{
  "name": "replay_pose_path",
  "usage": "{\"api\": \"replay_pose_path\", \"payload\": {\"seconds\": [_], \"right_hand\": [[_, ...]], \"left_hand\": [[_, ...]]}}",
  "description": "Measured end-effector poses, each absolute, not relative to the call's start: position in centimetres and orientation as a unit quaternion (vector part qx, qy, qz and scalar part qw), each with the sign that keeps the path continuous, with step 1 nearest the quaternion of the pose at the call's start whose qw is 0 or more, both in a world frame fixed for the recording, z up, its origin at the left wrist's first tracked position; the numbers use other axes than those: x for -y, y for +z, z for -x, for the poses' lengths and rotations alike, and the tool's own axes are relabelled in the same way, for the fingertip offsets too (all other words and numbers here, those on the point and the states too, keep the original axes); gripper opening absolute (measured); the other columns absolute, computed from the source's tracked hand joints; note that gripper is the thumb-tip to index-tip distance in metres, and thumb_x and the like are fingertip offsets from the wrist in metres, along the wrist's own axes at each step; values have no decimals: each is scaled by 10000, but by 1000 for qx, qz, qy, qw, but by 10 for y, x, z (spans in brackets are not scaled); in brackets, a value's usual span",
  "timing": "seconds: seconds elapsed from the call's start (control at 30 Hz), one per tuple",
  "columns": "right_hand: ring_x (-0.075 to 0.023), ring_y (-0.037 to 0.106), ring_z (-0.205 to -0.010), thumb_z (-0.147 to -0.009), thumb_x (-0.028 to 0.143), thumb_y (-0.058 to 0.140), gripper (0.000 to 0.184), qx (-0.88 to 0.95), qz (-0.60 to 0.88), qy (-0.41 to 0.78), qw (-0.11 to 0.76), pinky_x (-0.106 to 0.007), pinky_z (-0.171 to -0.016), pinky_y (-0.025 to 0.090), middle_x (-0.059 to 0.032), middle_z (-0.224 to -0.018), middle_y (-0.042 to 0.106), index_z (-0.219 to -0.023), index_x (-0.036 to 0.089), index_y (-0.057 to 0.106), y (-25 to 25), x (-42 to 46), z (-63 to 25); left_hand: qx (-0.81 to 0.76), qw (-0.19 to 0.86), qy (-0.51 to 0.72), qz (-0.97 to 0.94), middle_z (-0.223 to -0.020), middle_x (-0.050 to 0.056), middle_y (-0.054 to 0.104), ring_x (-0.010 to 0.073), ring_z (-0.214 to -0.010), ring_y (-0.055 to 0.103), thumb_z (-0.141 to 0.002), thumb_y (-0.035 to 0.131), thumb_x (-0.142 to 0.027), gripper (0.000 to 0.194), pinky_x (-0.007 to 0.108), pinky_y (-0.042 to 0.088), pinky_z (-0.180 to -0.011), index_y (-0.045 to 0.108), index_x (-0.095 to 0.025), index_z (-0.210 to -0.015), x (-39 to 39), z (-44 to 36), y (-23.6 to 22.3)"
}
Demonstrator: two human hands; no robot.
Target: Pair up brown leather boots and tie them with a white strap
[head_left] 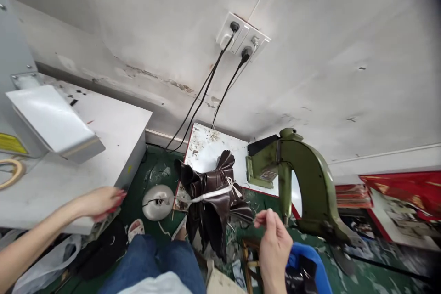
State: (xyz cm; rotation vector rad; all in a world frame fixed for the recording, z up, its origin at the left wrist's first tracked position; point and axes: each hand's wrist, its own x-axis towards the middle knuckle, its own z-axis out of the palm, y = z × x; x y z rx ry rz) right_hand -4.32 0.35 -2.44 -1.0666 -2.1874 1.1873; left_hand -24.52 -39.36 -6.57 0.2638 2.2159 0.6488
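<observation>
My left hand (98, 204) is closed around a small red object (120, 196), too blurred to name, by the edge of the white-topped table (113, 147). My right hand (274, 248) is raised at the lower right with thumb and fingers pinched together; anything between them is too small to make out. Between the hands lies a bundle of dark brown leather pieces (206, 179), bound with a white strip (212, 194), partly over a white board (203, 147). Neither hand touches the bundle.
A green curved-arm machine (310, 170) stands on the right, with a blue bin (319, 268) holding dark pieces below it. Black cables (203, 92) hang from the wall socket (241, 36). A round metal base (158, 203) sits on the scrap-strewn green floor.
</observation>
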Motion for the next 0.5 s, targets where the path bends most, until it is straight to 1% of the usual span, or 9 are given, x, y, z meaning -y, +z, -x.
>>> {"api": "replay_pose_path", "payload": {"seconds": [0.07,0.1,0.13,0.2,0.23,0.3,0.4,0.47,0.5], "right_hand": [[-174,595,-690,-933,608,524,469,792,339,486,148,-290,-679,487,-30,-706,639,-826,188,702,-15,23,45],[-204,643,-764,-923,613,537,473,782,310,528,112,-314,-712,529,-66,-812,699,-932,185,740,-11,36,49],[-235,672,-867,-912,616,556,489,763,284,574,80,-345,-762,561,-99,-959,731,-1059,189,744,-8,46,53],[-268,676,-1008,-902,613,580,535,710,273,648,45,-387,-815,589,-129,-1189,703,-1236,209,688,-5,57,62],[-267,682,-1007,-908,612,574,540,688,287,664,49,-382,-795,596,-137,-1205,698,-1249,207,676,-3,57,66],[-239,698,-915,-938,630,508,536,677,336,647,100,-342,-726,593,-142,-1109,721,-1174,183,687,-3,42,70],[-154,635,-655,-977,641,390,558,709,363,575,186,-265,-585,528,-79,-858,701,-1097,168,659,-13,-2,65],[-125,515,-511,-972,626,412,538,747,361,523,194,-243,-493,443,-5,-675,603,-1124,167,647,-30,-32,58],[-129,482,-487,-964,613,435,530,770,356,497,185,-250,-482,421,14,-625,561,-1144,163,649,-41,-43,55]], "left_hand": [[-811,446,338,-170,-695,-25,623,113,-512,581,-1037,377,-419,333,239,462,-497,577,-167,-948,337,229,-35],[-784,442,383,-209,-776,-23,656,111,-606,627,-1046,325,-405,313,235,491,-582,560,-197,-1040,307,221,-20],[-751,444,419,-251,-795,-34,669,110,-643,644,-1049,291,-421,320,221,491,-602,546,-227,-1059,277,211,-6],[-695,450,453,-331,-790,-50,678,102,-599,636,-1033,361,-369,236,198,469,-553,564,-252,-1050,222,193,12],[-679,440,456,-370,-804,-43,685,94,-592,621,-1022,400,-325,216,195,463,-564,595,-240,-986,199,185,15],[-668,413,443,-431,-870,-18,693,94,-645,631,-1035,410,-343,264,209,489,-624,629,-211,-972,164,176,10],[-748,333,357,-448,-818,21,658,168,-784,635,-1006,511,-380,297,349,523,-788,648,-157,-868,128,183,-23],[-805,272,288,-442,-974,55,655,224,-994,612,-963,595,-323,181,453,486,-934,650,-152,-955,108,197,-50],[-820,250,256,-447,-1061,69,641,250,-1082,582,-925,654,-321,187,491,458,-984,647,-152,-1004,98,204,-62]]}}
